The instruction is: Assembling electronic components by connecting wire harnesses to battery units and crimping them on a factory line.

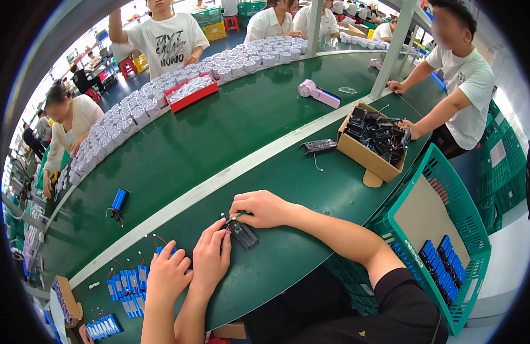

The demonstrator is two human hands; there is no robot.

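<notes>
A small black battery holder [243,235] with thin wires lies on the green bench [311,189] in front of me. My left hand [210,258] presses its near end down with the fingertips. My right hand [265,209], on a bare arm with a black sleeve, pinches a thin green wire [239,216] at the holder's far end. Another hand [167,281] rests just left of mine, by red-wired blue battery packs [127,284]; whose hand it is I cannot tell.
A green basket [442,189] holding blue packs stands at my right. A cardboard box [368,160] of black parts sits beyond it, where a person in white [460,74] leans. The belt carries a blue pack [120,199], another holder [318,146], a pink device [316,93], a red tray [190,92] and several white cups [133,109].
</notes>
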